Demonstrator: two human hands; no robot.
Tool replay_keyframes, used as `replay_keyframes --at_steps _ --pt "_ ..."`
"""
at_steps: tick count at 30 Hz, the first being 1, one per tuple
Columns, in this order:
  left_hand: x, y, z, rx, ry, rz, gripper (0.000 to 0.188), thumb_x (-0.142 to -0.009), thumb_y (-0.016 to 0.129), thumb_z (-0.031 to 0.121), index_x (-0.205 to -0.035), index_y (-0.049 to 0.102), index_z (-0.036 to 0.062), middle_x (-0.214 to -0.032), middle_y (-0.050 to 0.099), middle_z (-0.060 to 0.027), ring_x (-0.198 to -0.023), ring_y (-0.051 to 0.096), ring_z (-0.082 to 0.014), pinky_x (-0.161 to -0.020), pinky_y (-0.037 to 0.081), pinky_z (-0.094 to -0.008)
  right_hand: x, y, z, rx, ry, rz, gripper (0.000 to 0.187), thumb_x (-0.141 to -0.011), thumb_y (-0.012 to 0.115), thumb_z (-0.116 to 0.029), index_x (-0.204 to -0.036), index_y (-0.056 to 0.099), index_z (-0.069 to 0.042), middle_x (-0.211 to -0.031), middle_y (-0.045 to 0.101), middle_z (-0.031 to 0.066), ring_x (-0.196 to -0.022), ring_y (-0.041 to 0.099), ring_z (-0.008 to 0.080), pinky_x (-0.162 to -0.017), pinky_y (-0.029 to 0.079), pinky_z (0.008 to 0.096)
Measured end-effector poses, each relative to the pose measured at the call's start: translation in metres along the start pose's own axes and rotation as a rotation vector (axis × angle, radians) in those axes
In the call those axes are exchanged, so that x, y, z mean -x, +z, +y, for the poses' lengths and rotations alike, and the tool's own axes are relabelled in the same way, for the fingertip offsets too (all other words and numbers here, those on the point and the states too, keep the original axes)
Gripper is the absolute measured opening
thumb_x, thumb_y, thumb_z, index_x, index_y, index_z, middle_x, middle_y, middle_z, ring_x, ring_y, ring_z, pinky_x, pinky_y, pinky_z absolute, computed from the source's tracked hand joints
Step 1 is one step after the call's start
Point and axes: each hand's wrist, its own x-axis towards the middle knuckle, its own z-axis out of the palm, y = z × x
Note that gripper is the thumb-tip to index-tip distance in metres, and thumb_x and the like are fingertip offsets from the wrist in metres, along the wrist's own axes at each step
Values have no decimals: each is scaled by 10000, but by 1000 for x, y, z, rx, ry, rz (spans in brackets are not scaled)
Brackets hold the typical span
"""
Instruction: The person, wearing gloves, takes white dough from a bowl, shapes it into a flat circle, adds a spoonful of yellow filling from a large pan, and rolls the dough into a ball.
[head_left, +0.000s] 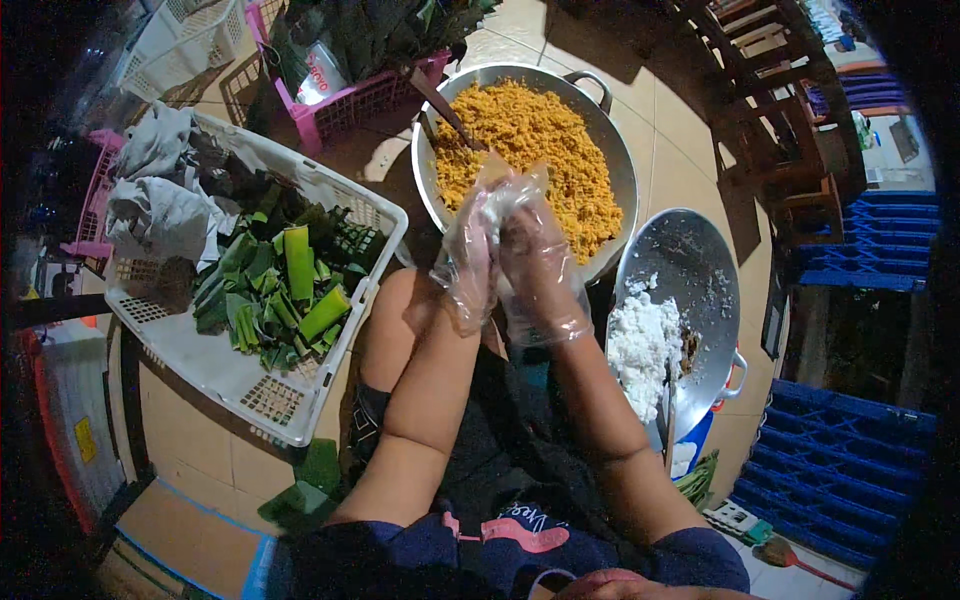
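Observation:
My left hand (468, 240) and my right hand (535, 240) both wear loose clear plastic gloves. Palm to palm, they are pressed together above the near edge of a round metal pan (632, 190). A little white shows between them, but the fingers and glare hide what it is. Crumbly orange-yellow food (535, 130) heaps up in the pan, with a brown wooden handle (440, 105) leaning in at its left. To the right, a metal wok (690, 240) holds white rice (645, 345) and a utensil (671, 400) at its near side.
On the left, a white plastic basket (300, 420) holds cut green leaf pieces (285, 290) and grey cloth (160, 215). Behind it stands a pink crate (350, 120) of dark leaves. A wooden chair-like frame (770, 90) and blue slatted panels (830, 470) line the right.

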Motion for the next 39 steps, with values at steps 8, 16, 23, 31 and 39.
replay_keyframes --at_steps 8,16,23,31,39 --pt "4 3 8 403 -44 -180 516 -944 299 374 -1198 493 -32 -1160 553 -161 -1041 555 -266 -919 446 -379 -3 -32 -21 -451 450 -100 268 -818 658 -121 -1049 596 -1 -929 624 68 -841 596 137 -768 484 264" --pt "3 5 4 478 -65 -184 514 -920 371 381 -1197 497 -33 -1177 551 -175 -1084 535 -275 -957 411 -381 -8 -34 -19 -649 399 -16 189 -809 635 -46 -984 606 18 -899 643 80 -825 612 147 -746 490 259" --pt "5 7 8 393 -26 -223 519 -913 377 402 -1161 528 -29 -1136 576 -162 -1072 539 -275 -954 407 -403 -1 -25 -16 -114 256 32 117 -791 658 -54 -873 632 24 -783 652 65 -728 612 126 -693 486 255" --pt "2 3 7 537 -115 -198 478 -908 409 382 -1121 545 -24 -1077 597 -150 -994 580 -269 -871 472 -393 -2 -30 -25 -529 330 49 135 -782 652 -22 -911 640 16 -821 657 59 -728 621 123 -678 503 250" --pt "7 10 8 524 -128 -132 412 -887 451 362 -1072 569 13 -1011 617 -137 -925 605 -262 -808 507 -396 0 -39 -38 -457 312 99 184 -802 623 -32 -983 595 -14 -933 632 51 -812 596 122 -731 479 250"
